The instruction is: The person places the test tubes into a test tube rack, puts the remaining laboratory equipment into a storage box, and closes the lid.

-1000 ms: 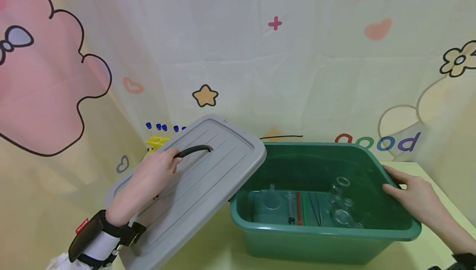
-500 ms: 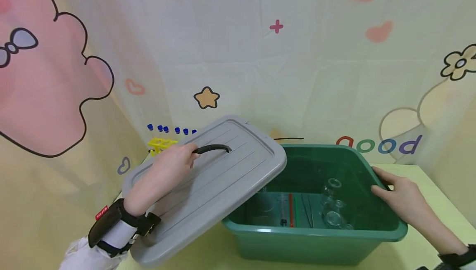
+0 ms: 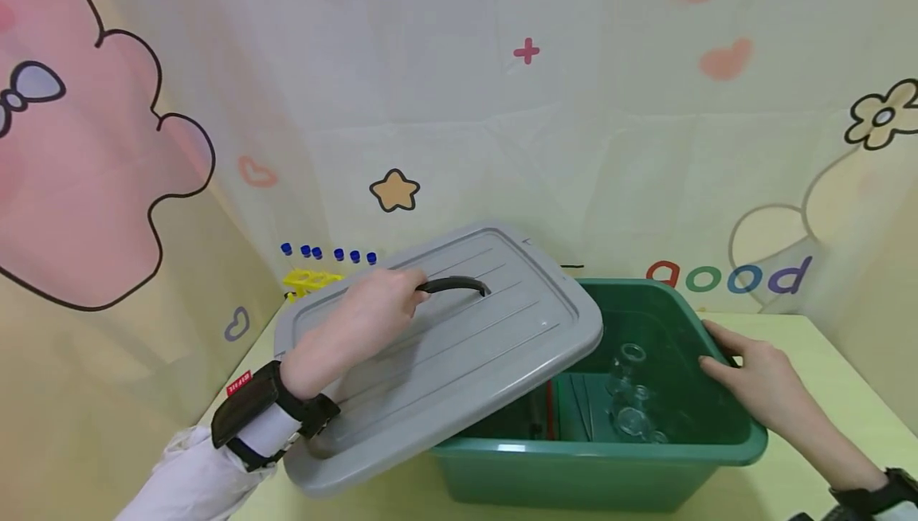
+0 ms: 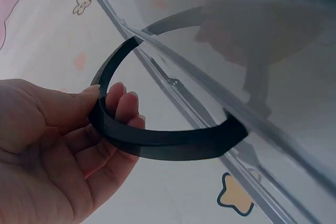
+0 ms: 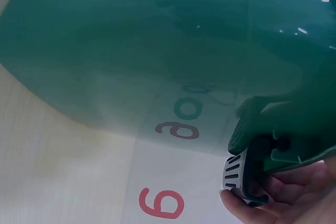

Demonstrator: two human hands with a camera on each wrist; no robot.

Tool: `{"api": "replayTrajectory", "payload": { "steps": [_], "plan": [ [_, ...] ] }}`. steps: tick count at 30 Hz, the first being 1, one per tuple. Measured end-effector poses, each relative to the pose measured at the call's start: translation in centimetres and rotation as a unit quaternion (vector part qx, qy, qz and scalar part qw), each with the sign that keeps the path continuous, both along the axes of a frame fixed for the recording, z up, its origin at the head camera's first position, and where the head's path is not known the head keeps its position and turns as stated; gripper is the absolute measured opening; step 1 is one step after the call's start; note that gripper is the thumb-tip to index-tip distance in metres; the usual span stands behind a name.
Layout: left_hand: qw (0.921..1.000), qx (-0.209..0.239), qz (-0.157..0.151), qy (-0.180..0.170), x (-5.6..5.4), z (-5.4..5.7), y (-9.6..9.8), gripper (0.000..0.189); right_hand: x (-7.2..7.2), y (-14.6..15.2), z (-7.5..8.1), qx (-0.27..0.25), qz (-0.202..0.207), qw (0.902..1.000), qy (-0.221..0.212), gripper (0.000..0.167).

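My left hand (image 3: 380, 302) grips the black handle (image 3: 455, 284) of a grey plastic lid (image 3: 516, 330); in the left wrist view thumb and fingers curl round that handle (image 4: 168, 145). Tilted, the lid hangs over the left part of a green plastic bin (image 3: 574, 473), hiding that side. Inside the bin are clear glass vessels (image 3: 633, 421), slim tweezers-like metal pieces (image 3: 584, 408) and a red stick (image 3: 551, 409). At the bin's right end my right hand (image 3: 770, 378) holds the rim, its fingers by a grey-and-black latch (image 5: 234, 174) in the right wrist view.
A yellow rack (image 3: 308, 280) stands behind the lid at the left, partly hidden. Several blue caps (image 3: 339, 254) appear in a row above it. The pale table (image 3: 817, 354) meets a patterned curtain (image 3: 459, 146) at the back.
The lid has moved right in my left hand and covers more of the bin. The bin and right hand have shifted slightly left. The yellow rack shows more.
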State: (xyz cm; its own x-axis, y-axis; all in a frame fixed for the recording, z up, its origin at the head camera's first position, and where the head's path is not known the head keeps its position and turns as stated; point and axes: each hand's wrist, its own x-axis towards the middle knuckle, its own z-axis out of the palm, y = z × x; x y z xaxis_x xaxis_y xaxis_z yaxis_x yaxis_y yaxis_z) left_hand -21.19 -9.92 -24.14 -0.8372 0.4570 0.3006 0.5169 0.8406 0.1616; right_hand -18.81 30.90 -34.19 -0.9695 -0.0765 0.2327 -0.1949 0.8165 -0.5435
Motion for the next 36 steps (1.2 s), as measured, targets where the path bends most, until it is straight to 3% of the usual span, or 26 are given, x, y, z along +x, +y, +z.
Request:
{"api": "replayTrajectory", "payload": {
  "steps": [12, 20, 29, 36],
  "plan": [
    [0.9973, -0.051, -0.053, 0.009, -0.3, 0.1, 3.3, 0.006, 0.3, -0.1, 0.4, -0.012, -0.001, 0.9996, -0.025, 0.056],
    [0.9952, -0.062, -0.074, -0.018, -0.8, 0.0, 5.2, 0.009, 0.3, 0.2, 0.2, -0.026, -0.007, 0.9989, -0.039, 0.054],
    [0.9919, -0.086, -0.092, -0.013, -1.6, -0.8, 7.3, 0.011, 0.9, 0.9, 0.1, -0.102, 0.013, 0.9947, -0.005, 0.051],
    [0.9894, -0.091, -0.111, -0.019, -2.1, -1.1, 8.7, 0.011, 0.8, 1.6, -0.3, -0.109, 0.041, 0.9925, 0.038, 0.045]
  ]
}}
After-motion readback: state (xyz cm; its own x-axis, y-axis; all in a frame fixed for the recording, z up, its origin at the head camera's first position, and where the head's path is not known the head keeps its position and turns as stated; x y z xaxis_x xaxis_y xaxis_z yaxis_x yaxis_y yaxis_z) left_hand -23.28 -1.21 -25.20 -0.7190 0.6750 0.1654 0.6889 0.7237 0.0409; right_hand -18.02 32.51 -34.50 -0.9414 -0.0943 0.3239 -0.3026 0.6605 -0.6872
